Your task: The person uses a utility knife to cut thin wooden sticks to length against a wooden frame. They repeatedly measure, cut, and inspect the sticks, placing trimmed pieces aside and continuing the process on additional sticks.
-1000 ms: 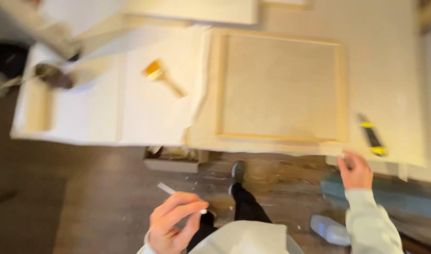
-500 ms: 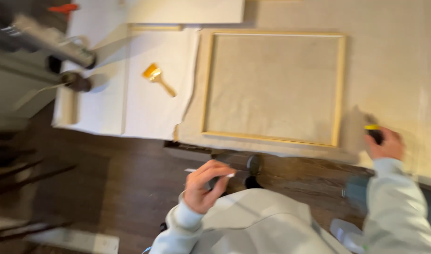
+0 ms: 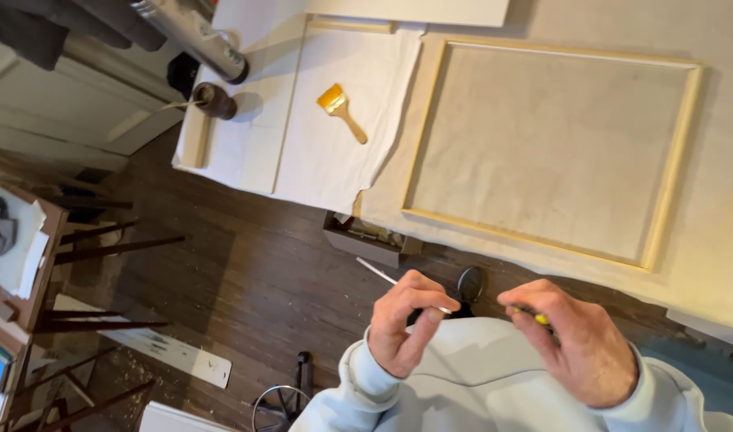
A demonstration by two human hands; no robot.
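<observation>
My left hand (image 3: 405,324) is closed around a thin white stick (image 3: 378,273) that points up and left, held in front of my pale blue sweatshirt. My right hand (image 3: 574,344) is curled around a small yellow and black tool (image 3: 537,318), only its tip showing between the fingers. Both hands are close together below the table edge. On the table lies a wooden stretcher frame (image 3: 670,184) over unprimed canvas (image 3: 550,144). A yellow-bristled brush (image 3: 340,111) with a wooden handle rests on white cloth to the frame's left.
A dark jar (image 3: 214,100) and a grey tube (image 3: 194,36) sit at the table's far left corner. A small box (image 3: 365,238) lies under the table edge. Dark wooden easel legs (image 3: 102,248) and a white board (image 3: 170,356) stand on the floor to the left.
My right hand has left the table at the right with the yellow tool and come in toward my left hand at my chest. The view has swung left.
</observation>
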